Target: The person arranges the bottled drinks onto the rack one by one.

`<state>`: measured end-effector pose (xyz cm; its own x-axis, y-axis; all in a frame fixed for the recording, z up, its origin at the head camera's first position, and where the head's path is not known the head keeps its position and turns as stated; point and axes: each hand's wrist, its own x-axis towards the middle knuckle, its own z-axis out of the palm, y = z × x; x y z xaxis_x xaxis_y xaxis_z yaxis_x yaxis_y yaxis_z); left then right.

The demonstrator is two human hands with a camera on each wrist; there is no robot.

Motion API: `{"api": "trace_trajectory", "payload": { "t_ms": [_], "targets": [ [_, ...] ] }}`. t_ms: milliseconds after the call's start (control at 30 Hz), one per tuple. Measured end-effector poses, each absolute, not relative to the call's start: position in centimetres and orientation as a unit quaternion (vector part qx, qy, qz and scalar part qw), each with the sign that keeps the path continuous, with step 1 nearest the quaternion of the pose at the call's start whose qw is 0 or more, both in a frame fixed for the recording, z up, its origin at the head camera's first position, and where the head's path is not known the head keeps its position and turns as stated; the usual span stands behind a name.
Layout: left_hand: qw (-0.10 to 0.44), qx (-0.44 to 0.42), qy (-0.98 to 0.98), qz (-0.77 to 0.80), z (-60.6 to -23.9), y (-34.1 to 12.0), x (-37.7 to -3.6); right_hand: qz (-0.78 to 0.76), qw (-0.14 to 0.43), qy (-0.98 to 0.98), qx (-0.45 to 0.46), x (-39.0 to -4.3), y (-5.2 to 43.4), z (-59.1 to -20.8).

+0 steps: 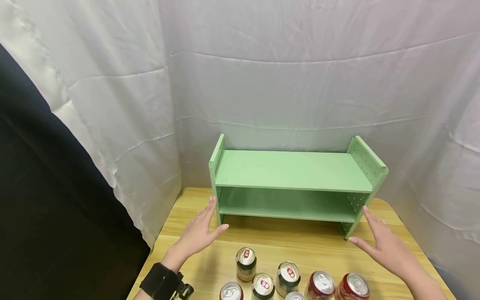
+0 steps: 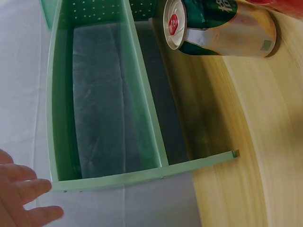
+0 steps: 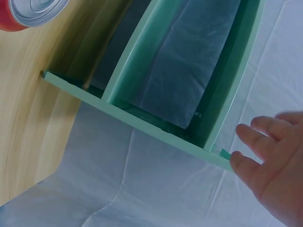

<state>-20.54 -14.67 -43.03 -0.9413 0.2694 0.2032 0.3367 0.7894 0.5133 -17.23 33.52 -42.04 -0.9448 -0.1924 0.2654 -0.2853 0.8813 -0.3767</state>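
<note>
Shelving (image 1: 294,187), green with two boards (image 1: 292,166) between upright side panels (image 1: 365,162), stands toward the back of a wooden table (image 1: 292,239), flanked by a left hand (image 1: 198,233) near its left panel and a right hand (image 1: 386,246) near its right one. Both hands have fingers extended and thumbs spread apart from them, though whether any fingertip touches the panels cannot be told. Drink cans (image 1: 288,278) stand in front of the shelving, and pale cloth (image 1: 281,91) hangs behind it.
</note>
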Motion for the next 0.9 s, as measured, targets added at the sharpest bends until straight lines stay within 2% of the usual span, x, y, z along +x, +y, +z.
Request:
{"api": "trace_trajectory", "payload": {
  "t_ms": [100,267,400,633,900],
  "targets": [
    [0.075,-0.135,-0.934,-0.322,-42.9,-14.8,-21.0,0.209,0.107,-0.967,0.102,-17.3,33.5,-41.7],
    [0.101,-0.088,-0.903,-0.409,-42.6,-15.0,-21.8,0.207,0.137,-0.965,0.079,-17.2,34.0,-41.6],
    [0.082,-0.076,-0.878,-0.465,-42.2,-15.1,-22.4,0.200,0.152,-0.966,0.061,-16.9,34.4,-41.6],
    [0.044,-0.072,-0.876,-0.476,-40.6,-16.1,-22.8,0.212,0.160,-0.964,0.036,-17.1,34.6,-40.8],
    [0.036,-0.068,-0.874,-0.480,-37.8,-16.5,-24.1,0.254,0.184,-0.949,0.018,-19.1,35.1,-38.5]
  ]
}}
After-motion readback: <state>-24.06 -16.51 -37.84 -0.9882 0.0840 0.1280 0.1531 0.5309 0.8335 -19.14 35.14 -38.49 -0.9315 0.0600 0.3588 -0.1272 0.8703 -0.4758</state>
